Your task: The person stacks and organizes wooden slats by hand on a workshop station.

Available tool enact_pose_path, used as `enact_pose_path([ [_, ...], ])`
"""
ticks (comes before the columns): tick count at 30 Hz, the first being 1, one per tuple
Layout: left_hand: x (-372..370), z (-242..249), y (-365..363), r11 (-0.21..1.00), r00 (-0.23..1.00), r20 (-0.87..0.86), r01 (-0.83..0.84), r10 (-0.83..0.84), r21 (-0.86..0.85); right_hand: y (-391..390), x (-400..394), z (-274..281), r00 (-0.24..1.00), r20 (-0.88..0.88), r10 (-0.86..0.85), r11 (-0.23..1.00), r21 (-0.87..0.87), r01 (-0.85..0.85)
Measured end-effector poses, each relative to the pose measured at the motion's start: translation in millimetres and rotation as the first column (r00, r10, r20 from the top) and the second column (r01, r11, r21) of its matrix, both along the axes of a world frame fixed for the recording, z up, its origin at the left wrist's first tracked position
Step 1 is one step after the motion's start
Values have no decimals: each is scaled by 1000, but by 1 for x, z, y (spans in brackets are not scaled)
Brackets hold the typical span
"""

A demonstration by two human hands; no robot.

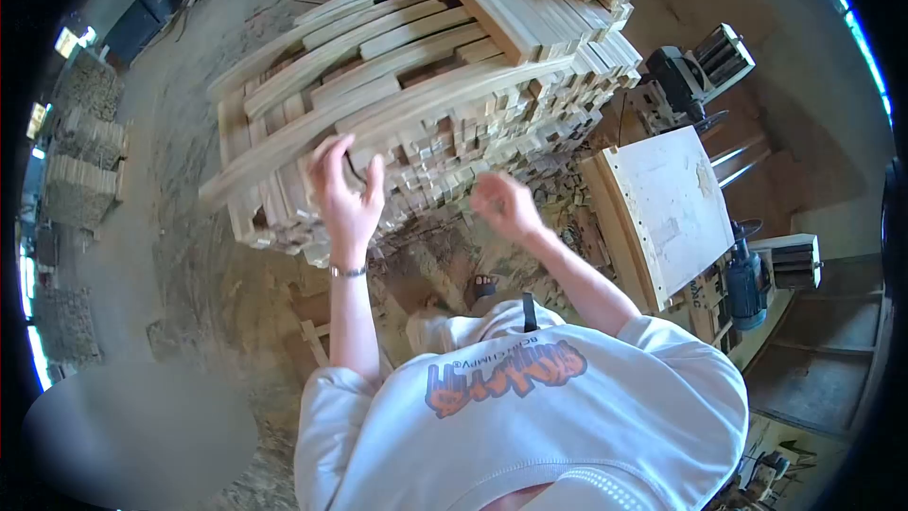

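My left hand (348,197) is raised over the near side of a big stack of wooden strips (454,137), its thumb and fingers spread apart. Close behind its fingertips runs a long wooden strip (274,156) that juts out past the stack's left end. My right hand (508,206) hovers in front of the stack's cut ends, fingers loosely curled and slightly blurred; whether it holds anything small I cannot tell. Wider planks (501,0) lie on top of the stack at the far right.
To my right stands a pale-topped worktable (667,203) with a wooden edge. Beside it are a blue motor (747,289) and a dark machine (681,76). Wood scraps litter the floor near my feet. More stacked wood (80,194) stands along the left.
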State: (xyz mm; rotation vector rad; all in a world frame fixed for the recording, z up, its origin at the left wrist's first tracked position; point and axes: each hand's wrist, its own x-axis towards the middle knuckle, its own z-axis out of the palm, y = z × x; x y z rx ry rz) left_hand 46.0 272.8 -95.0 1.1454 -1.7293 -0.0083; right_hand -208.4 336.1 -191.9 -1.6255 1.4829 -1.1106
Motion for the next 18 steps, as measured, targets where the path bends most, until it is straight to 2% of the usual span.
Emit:
enact_pose_path([
  [1,-21,10,-23,997,998,34,48,-50,68,-26,-15,23,991,71,-110,993,-37,113],
  [3,-58,16,-70,982,984,56,163,-169,90,-79,-63,33,936,-11,-352,885,-329,329],
  [4,-75,11,-94,974,973,66,215,-220,70,-103,-85,49,858,-60,-510,805,-384,452],
  [5,-93,12,-115,958,958,54,280,-283,54,-127,-105,61,737,-130,-663,732,-319,602],
  [6,-111,11,-134,939,943,12,329,-332,101,-157,-122,62,668,-70,-741,659,-273,701],
  [7,-127,11,-154,928,932,8,361,-363,95,-174,-125,58,659,-76,-748,655,-242,716],
  [8,-143,16,-170,929,938,39,336,-346,153,-195,-124,56,664,-38,-746,654,-226,722],
  [9,-158,13,-193,894,926,-26,370,-376,254,-211,-121,53,671,2,-742,654,-218,724],
  [11,-184,16,-234,877,949,18,284,-315,387,-211,-98,47,628,-26,-778,605,-301,737],
  [12,-196,13,-260,879,965,69,200,-253,433,-204,-89,56,668,-36,-743,656,-233,718],
  [14,-211,1,-304,823,970,158,66,-186,564,-188,-65,58,732,-114,-672,733,-241,636],
  [15,-217,4,-310,816,971,162,51,-175,576,-177,-60,68,817,-43,-575,802,-224,554],
  [17,-233,21,-322,762,873,487,-313,-4,567,-175,-91,73,943,11,-333,929,-164,330],
  [18,-235,17,-332,729,867,497,-369,46,576,-185,-112,81,864,-84,-496,811,-399,427],
])
